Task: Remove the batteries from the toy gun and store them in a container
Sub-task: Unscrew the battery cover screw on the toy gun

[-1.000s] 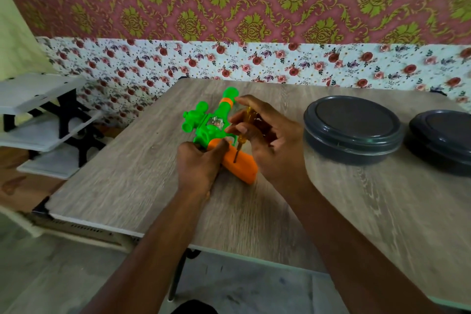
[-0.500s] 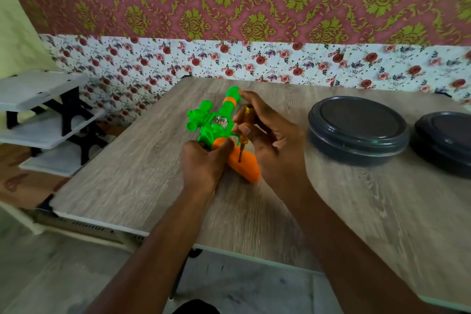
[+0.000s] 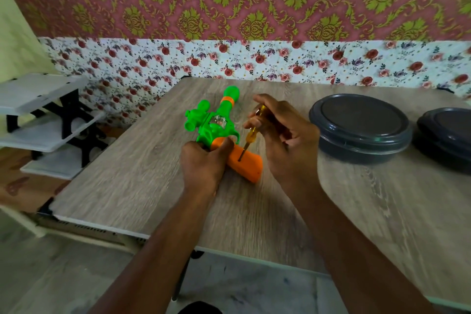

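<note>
Head view, toy gun [image 3: 216, 127]: we see it lying on its side on the table [image 3: 356, 211], green body, orange grip [image 3: 246, 163] toward us; hard moulded plastic, smooth, and we judge it light and apt to slide.
Left hand [image 3: 204, 163]: closed over the junction of body and grip, pinning it down.
Right hand [image 3: 285, 135]: fingers pinching a thin yellow-handled screwdriver [image 3: 248, 141], tip in the grip.
Best hold: we judge the chunky grip, not the slim barrel.
Container [image 3: 359, 130]: round, dark, lidded, well apart; another [image 3: 448, 137] beside it.
</note>
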The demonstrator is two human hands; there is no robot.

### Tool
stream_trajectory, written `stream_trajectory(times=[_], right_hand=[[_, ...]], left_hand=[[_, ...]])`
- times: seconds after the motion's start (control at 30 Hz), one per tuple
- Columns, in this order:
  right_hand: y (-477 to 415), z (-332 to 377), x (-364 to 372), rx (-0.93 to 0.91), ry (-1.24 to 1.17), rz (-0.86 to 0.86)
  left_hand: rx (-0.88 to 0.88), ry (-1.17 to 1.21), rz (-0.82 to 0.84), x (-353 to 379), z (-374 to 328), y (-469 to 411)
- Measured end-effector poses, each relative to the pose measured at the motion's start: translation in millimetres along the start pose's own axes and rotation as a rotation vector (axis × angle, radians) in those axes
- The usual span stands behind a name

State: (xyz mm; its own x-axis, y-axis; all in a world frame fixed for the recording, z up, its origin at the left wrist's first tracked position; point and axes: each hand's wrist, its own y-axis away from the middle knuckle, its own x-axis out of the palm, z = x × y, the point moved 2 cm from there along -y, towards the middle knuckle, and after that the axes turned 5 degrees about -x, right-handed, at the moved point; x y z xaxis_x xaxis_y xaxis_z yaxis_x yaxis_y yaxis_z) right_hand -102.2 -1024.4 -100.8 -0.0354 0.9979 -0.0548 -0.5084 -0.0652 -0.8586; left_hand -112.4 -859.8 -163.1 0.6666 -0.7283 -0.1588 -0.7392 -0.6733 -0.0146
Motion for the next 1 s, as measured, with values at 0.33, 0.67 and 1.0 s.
stream_trajectory(times=[0.33, 0.67, 1.0], right_hand=[[0.0, 2.3, 0.6, 0.0, -0.001, -0.023], [-1.7, 0.0, 3.6, 0.024, -0.065, -0.024], [-2.0, 4.1, 2.1, 0.065, -0.141, 0.006]], left_hand=[[0.0, -0.006, -0.005, 0.5, 0.3, -0.9], [0.0, -0.015, -0.016, -0.1, -2.0, 1.7], [0.012, -0.017, -0.014, 0.5, -0.3, 0.0]])
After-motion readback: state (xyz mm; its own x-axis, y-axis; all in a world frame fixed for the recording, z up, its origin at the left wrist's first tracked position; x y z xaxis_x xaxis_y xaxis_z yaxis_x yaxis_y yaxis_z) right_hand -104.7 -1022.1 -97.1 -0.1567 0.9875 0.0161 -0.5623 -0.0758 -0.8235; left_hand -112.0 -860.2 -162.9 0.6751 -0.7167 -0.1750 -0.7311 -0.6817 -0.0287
